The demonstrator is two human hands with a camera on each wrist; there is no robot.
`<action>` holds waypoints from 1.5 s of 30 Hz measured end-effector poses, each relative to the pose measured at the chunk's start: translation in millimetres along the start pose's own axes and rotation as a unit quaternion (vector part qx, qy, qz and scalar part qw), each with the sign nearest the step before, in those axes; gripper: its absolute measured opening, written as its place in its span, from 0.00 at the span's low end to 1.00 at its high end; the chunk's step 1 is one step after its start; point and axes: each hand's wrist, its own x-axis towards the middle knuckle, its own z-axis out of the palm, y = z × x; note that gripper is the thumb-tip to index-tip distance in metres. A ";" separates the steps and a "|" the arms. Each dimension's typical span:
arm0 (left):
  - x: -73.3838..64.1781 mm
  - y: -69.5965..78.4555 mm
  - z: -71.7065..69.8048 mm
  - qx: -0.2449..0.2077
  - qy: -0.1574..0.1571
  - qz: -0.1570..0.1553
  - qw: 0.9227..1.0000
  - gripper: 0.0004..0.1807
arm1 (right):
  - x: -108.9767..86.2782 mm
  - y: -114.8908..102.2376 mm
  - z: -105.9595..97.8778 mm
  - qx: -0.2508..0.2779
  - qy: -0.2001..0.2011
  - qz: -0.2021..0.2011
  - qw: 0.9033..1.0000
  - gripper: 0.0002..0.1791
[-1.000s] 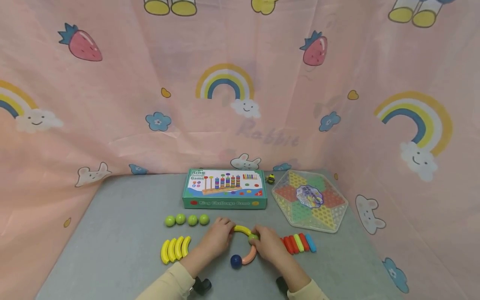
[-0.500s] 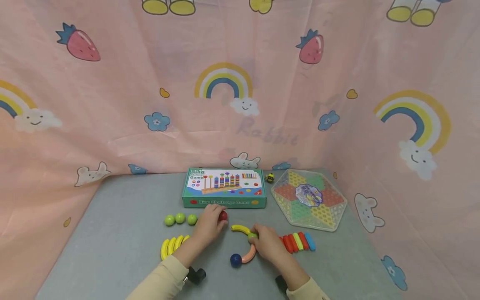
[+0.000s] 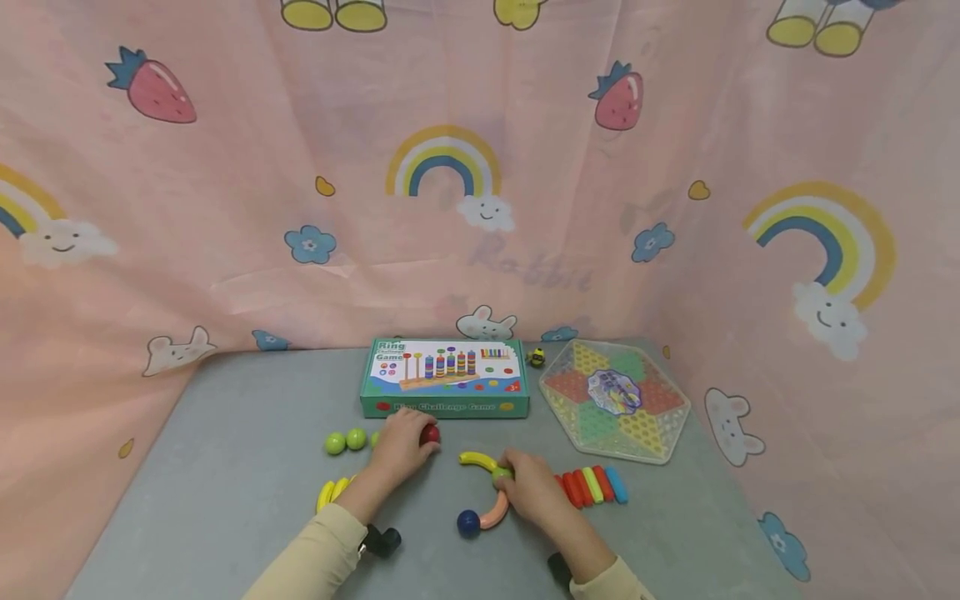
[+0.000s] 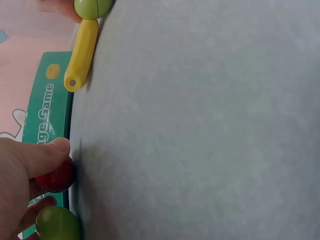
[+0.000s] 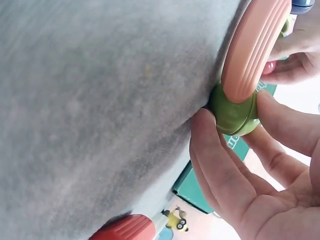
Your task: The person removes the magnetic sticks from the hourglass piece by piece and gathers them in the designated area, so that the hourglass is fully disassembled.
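Beside the row of green balls, my left hand holds a red ball between thumb and fingers. One green ball sits right by those fingers in the left wrist view. My right hand pinches another green ball with thumb and fingertips. That ball joins a yellow curved piece to a pink curved piece. A dark blue ball sits at the pink piece's other end. The yellow piece's free end shows a small hole.
Yellow curved pieces lie partly hidden behind my left forearm. Red, green and blue pieces line up right of my right hand. Behind stand a green game box, a small yellow figure and a hexagonal board.
My left hand has moved left, away from the yellow piece's free end, and the red ball has come into view in its fingers. My right hand stays on the green ball.
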 end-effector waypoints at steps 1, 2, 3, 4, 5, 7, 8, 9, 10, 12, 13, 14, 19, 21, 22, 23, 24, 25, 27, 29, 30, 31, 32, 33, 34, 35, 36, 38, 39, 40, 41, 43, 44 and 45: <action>-0.5 -0.8 -0.1 0.001 -0.002 -0.002 1.000 0.20 | 0.0 -0.3 0.2 0.000 0.001 -0.001 1.000 0.08; -0.8 -1.5 -0.3 0.002 -0.003 -0.004 1.000 0.20 | 0.1 -0.4 0.4 -0.001 0.002 -0.003 1.000 0.08; -1.1 -2.2 -0.4 0.002 -0.003 -0.005 1.000 0.20 | 0.1 -0.6 0.5 -0.001 0.002 -0.003 1.000 0.09; -1.2 -2.9 -0.5 0.004 -0.003 -0.004 1.000 0.20 | 0.1 -0.9 0.5 -0.003 0.003 -0.003 1.000 0.09; -1.3 -3.5 -0.7 0.007 -0.001 -0.001 1.000 0.21 | 0.2 -1.0 0.9 -0.004 0.003 -0.002 1.000 0.09; -1.5 -3.9 -1.4 0.013 0.006 0.008 1.000 0.22 | 0.2 -0.9 1.7 -0.006 0.004 0.003 1.000 0.12; -1.7 -3.5 -1.9 0.019 0.011 0.014 1.000 0.22 | 0.2 -0.6 2.4 -0.007 0.005 0.006 1.000 0.15; -1.9 -2.5 -2.6 0.027 0.018 0.022 0.999 0.23 | 0.1 0.0 3.4 -0.008 0.006 0.011 1.000 0.17; -2.4 -0.5 -3.8 0.038 0.025 0.031 0.999 0.23 | 0.3 0.8 4.5 -0.009 0.007 0.015 1.000 0.20; -4.4 7.3 -8.7 0.042 0.035 0.053 0.997 0.23 | 0.5 2.1 6.1 -0.010 0.008 0.020 1.000 0.24; -5.9 12.7 -11.4 0.040 0.036 0.066 0.996 0.23 | 0.6 2.8 7.0 -0.013 0.009 0.022 1.000 0.25; -7.7 18.5 -13.9 0.036 0.033 0.080 0.996 0.22 | 1.1 3.6 7.6 -0.013 0.009 0.022 1.000 0.25; -19.8 44.0 -17.1 0.016 -0.031 0.128 0.991 0.24 | 2.2 3.0 6.9 -0.023 0.011 0.005 1.000 0.19; -24.4 47.8 -12.8 0.019 -0.062 0.127 0.990 0.25 | 2.1 1.0 5.4 -0.031 0.013 -0.005 0.999 0.17; -26.4 48.5 -10.4 0.018 -0.075 0.125 0.989 0.26 | 2.3 -0.1 4.7 -0.037 0.013 -0.009 0.999 0.17; -28.1 48.3 -7.7 0.013 -0.087 0.121 0.989 0.26 | 2.6 -1.2 4.1 -0.042 0.011 -0.009 0.999 0.17; -29.6 48.0 -5.6 0.007 -0.099 0.117 0.988 0.27 | 2.6 -2.2 3.4 -0.047 0.010 -0.010 0.999 0.18; -31.1 47.8 -4.1 -0.002 -0.110 0.111 0.988 0.27 | 2.7 -3.2 2.2 -0.050 0.005 -0.012 0.999 0.18; -33.8 47.6 -1.6 -0.018 -0.127 0.101 0.987 0.28 | 3.7 -3.9 0.6 -0.056 -0.003 -0.017 0.998 0.18; -35.7 47.6 0.3 -0.042 -0.140 0.089 0.985 0.27 | 4.6 -3.9 -0.6 -0.056 -0.013 -0.021 0.998 0.19; -36.6 47.8 1.1 -0.053 -0.143 0.083 0.985 0.25 | 4.9 -3.7 -1.1 -0.055 -0.016 -0.025 0.998 0.19; -37.3 47.8 2.1 -0.067 -0.145 0.074 0.984 0.24 | 5.5 -3.6 -1.5 -0.053 -0.020 -0.028 0.998 0.19; -37.6 47.4 3.4 -0.080 -0.144 0.067 0.984 0.22 | 6.2 -3.3 -1.3 -0.051 -0.023 -0.031 0.998 0.19; -37.8 47.0 4.8 -0.092 -0.141 0.060 0.984 0.20 | 6.5 -3.2 -1.1 -0.049 -0.026 -0.033 0.998 0.19; -37.8 46.2 6.4 -0.102 -0.136 0.055 0.984 0.18 | 6.9 -3.2 -1.0 -0.048 -0.030 -0.037 0.998 0.19; -37.8 45.4 7.9 -0.107 -0.129 0.050 0.985 0.16 | 7.2 -3.4 -0.9 -0.045 -0.034 -0.040 0.998 0.18; -37.8 44.8 9.1 -0.109 -0.123 0.046 0.985 0.14 | 7.4 -3.1 -0.5 -0.044 -0.036 -0.046 0.997 0.18; -37.9 43.8 11.8 -0.110 -0.109 0.039 0.987 0.11 | 7.8 -2.5 0.5 -0.042 -0.040 -0.057 0.997 0.18; -38.1 43.7 13.1 -0.107 -0.101 0.036 0.988 0.10 | 7.6 -2.5 0.6 -0.039 -0.040 -0.061 0.997 0.17; -38.7 43.8 14.1 -0.104 -0.093 0.031 0.990 0.09 | 7.7 -2.3 1.0 -0.038 -0.041 -0.064 0.996 0.17; -39.1 44.3 14.9 -0.101 -0.086 0.027 0.991 0.08 | 7.9 -1.9 1.5 -0.037 -0.042 -0.067 0.996 0.17; -40.6 46.3 16.4 -0.094 -0.071 0.018 0.993 0.07 | 8.0 -2.0 1.9 -0.034 -0.040 -0.070 0.996 0.17; -41.4 47.5 17.6 -0.088 -0.062 0.014 0.994 0.08 | 8.2 -2.0 2.1 -0.033 -0.040 -0.068 0.996 0.17; -42.2 48.8 18.8 -0.081 -0.055 0.011 0.995 0.08 | 8.1 -2.3 2.2 -0.030 -0.040 -0.064 0.997 0.17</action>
